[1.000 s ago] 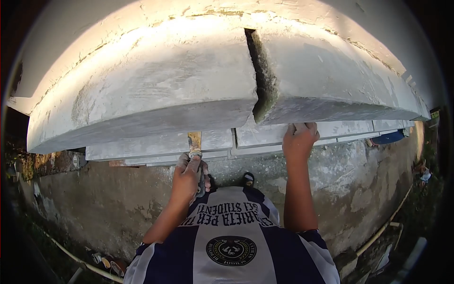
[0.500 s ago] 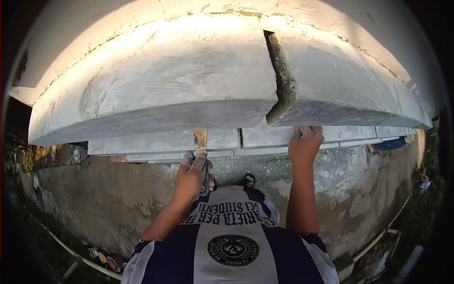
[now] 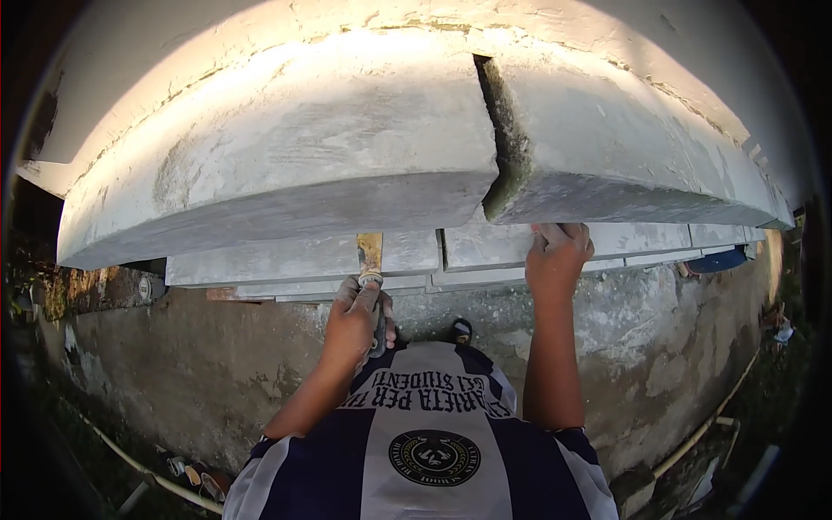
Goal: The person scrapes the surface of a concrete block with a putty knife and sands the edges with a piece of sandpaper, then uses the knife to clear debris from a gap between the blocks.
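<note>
My left hand [image 3: 354,321] is wrapped round the handle of a scraper [image 3: 370,253], whose yellowish, stained blade points up toward the underside of the upper pale ledge [image 3: 329,147]. My right hand [image 3: 557,251] is raised to the lower edge of the ledge's right section [image 3: 624,139], its fingers curled and the tips partly hidden at the edge. Whether it holds anything small cannot be made out. A dark, rough gap [image 3: 507,139] separates the two ledge sections. Greyish dust covers the fingers of both hands.
Lower pale steps [image 3: 485,251] run beneath the ledge. Below them lies a worn concrete surface [image 3: 208,364]. A sandalled foot [image 3: 462,330] shows beyond the striped shirt [image 3: 433,399]. Pale pipes [image 3: 147,468] run along the lower left, with shoes [image 3: 195,472] beside them. A blue object [image 3: 718,262] is at right.
The view has shifted slightly, with the ledge a little higher in the frame. Both hands keep nearly the same places and grips.
</note>
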Available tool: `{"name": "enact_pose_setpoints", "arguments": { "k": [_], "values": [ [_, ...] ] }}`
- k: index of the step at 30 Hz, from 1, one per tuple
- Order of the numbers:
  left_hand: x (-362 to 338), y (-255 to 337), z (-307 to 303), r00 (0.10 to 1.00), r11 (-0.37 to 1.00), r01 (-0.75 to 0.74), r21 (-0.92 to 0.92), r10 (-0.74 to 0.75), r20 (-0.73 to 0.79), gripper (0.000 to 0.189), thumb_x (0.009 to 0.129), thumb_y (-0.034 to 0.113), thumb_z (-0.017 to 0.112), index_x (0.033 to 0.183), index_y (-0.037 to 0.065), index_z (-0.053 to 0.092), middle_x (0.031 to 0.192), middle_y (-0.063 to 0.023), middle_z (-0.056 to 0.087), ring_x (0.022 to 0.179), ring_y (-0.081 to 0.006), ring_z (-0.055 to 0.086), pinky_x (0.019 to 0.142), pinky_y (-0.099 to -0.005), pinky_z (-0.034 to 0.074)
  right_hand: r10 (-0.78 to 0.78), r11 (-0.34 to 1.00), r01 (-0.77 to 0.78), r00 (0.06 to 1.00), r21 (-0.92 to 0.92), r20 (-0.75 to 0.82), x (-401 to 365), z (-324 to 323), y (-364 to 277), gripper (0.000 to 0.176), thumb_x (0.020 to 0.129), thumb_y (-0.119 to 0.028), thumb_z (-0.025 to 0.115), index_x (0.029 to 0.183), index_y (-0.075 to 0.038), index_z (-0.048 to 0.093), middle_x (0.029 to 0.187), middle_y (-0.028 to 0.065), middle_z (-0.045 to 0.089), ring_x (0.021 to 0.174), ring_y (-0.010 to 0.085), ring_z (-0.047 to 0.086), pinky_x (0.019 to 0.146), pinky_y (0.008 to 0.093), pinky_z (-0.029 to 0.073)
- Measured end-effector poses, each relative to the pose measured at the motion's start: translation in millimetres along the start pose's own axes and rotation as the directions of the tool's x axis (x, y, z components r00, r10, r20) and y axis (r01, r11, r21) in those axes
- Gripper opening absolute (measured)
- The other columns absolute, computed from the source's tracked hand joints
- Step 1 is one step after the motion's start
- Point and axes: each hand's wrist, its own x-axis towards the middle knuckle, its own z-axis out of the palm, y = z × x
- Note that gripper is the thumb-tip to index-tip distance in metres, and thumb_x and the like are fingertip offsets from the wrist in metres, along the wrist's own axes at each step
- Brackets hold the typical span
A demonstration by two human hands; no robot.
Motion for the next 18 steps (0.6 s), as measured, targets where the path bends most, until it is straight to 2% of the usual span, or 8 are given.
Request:
{"name": "enact_pose_setpoints", "arguments": {
  "k": [2, 4, 6, 10, 12, 14, 17, 18],
  "values": [
    [-1, 0, 0, 1.000, 1.000, -0.002, 0.008, 0.002, 0.002, 0.016, 0.103, 0.021, 0.046, 0.098, 0.005, 0.045, 0.071, -0.0061, 0.054, 0.044, -0.0150, 0.052, 0.037, -0.0291, 0.043, -0.099, 0.992, 0.100, 0.995, 0.074, -0.005, -3, 17, -15, 0.026, 0.069, 0.001, 0.068, 0.090, -0.012, 0.077, 0.099, 0.0081, 0.065, 0.108, 0.0327, 0.055, 0.099, 0.0499, 0.035],
    [0, 0, -1, 1.000, 1.000, -0.005, 0.010, 0.005, 0.012, 0.016, 0.102, 0.020, 0.046, 0.098, 0.005, 0.045, 0.071, -0.0061, 0.054, 0.044, -0.0151, 0.052, 0.037, -0.0292, 0.043, -0.185, 0.982, 0.185, 0.983, 0.046, -0.005, -8, 32, -49, 0.021, 0.072, -0.002, 0.068, 0.089, -0.011, 0.076, 0.102, 0.0101, 0.068, 0.109, 0.0356, 0.056, 0.101, 0.0507, 0.035],
    [0, 0, -1, 1.000, 1.000, -0.006, 0.007, 0.005, 0.022, 0.016, 0.102, 0.020, 0.046, 0.098, 0.005, 0.045, 0.070, -0.0060, 0.054, 0.044, -0.0151, 0.052, 0.037, -0.0292, 0.043, -0.238, 0.964, 0.235, 0.971, 0.126, 0.007, -8, 41, -75, 0.022, 0.072, -0.001, 0.068, 0.089, -0.012, 0.076, 0.103, 0.0146, 0.068, 0.109, 0.0377, 0.056, 0.103, 0.0513, 0.034],
    [2, -1, -3, 0.999, 1.000, -0.011, -0.014, 0.011, 0.039, 0.015, 0.103, 0.020, 0.045, 0.099, 0.005, 0.045, 0.070, -0.0060, 0.054, 0.043, -0.0153, 0.053, 0.036, -0.0292, 0.043, -0.228, 0.944, 0.220, 0.974, 0.246, 0.004, -14, 33, -70, 0.020, 0.070, 0.001, 0.068, 0.087, -0.008, 0.075, 0.099, 0.0146, 0.068, 0.104, 0.0382, 0.057, 0.097, 0.0491, 0.037],
    [4, -4, -5, 0.999, 0.999, -0.010, -0.035, 0.012, 0.047, 0.015, 0.103, 0.020, 0.045, 0.099, 0.005, 0.044, 0.070, -0.0061, 0.054, 0.043, -0.0154, 0.053, 0.036, -0.0294, 0.043, -0.116, 0.988, 0.121, 0.992, 0.099, -0.055, -11, 23, -47, 0.019, 0.070, 0.000, 0.070, 0.087, -0.008, 0.075, 0.096, 0.0119, 0.068, 0.102, 0.0348, 0.057, 0.096, 0.0492, 0.035],
    [4, -5, -5, 0.998, 0.998, -0.009, -0.054, 0.012, 0.057, 0.015, 0.103, 0.020, 0.045, 0.099, 0.005, 0.044, 0.070, -0.0062, 0.054, 0.043, -0.0156, 0.053, 0.036, -0.0296, 0.043, -0.088, 0.995, 0.084, 0.993, -0.050, -0.077, -5, 15, -30, 0.031, 0.068, 0.002, 0.070, 0.095, -0.012, 0.075, 0.103, 0.0076, 0.066, 0.105, 0.0309, 0.055, 0.094, 0.0482, 0.034],
    [3, -2, -3, 0.999, 0.999, -0.007, -0.040, 0.008, 0.041, 0.015, 0.103, 0.019, 0.045, 0.099, 0.005, 0.044, 0.070, -0.0065, 0.054, 0.043, -0.0160, 0.053, 0.036, -0.0302, 0.043, -0.101, 0.992, 0.098, 0.994, -0.078, -0.045, -7, 17, -43, 0.028, 0.068, 0.001, 0.069, 0.093, -0.011, 0.075, 0.100, 0.0078, 0.066, 0.104, 0.0301, 0.056, 0.091, 0.0473, 0.035],
    [3, -1, -2, 0.999, 0.999, -0.004, -0.037, 0.005, 0.033, 0.015, 0.103, 0.019, 0.045, 0.099, 0.005, 0.044, 0.070, -0.0067, 0.054, 0.043, -0.0161, 0.052, 0.036, -0.0302, 0.043, -0.132, 0.991, 0.132, 0.991, -0.015, -0.004, -11, 20, -51, 0.024, 0.070, 0.000, 0.070, 0.091, -0.010, 0.074, 0.100, 0.0086, 0.067, 0.101, 0.0307, 0.057, 0.092, 0.0471, 0.035]
  ]
}}
